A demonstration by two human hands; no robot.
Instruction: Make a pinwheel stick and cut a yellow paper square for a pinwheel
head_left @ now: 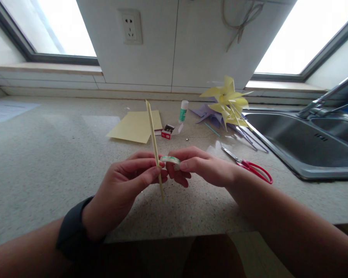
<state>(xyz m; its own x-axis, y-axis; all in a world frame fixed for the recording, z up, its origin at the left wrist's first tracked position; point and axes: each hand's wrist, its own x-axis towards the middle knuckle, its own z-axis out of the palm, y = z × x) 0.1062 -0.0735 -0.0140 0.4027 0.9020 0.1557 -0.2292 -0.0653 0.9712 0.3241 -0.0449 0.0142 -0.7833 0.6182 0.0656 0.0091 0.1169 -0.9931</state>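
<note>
A thin rolled stick of yellow paper (152, 131) stands nearly upright in my left hand (127, 179), pinched between thumb and fingers. My right hand (201, 165) grips a small roll of clear tape (170, 159) with green marks, its left edge close against the stick. The fingertips of both hands are close together at the stick. Whether a strip of tape runs onto the paper is too small to tell. Behind the hands lie flat yellow paper sheets (132, 127) and a small open red box (167, 131) with small items in it.
A glue stick (183, 111) stands near the wall. Yellow and purple pinwheels (226, 101) lie at the back right, by the sink (290, 144). Red-handled scissors (251, 166) rest beyond my right forearm. A printed sheet (8, 111) is at the far left.
</note>
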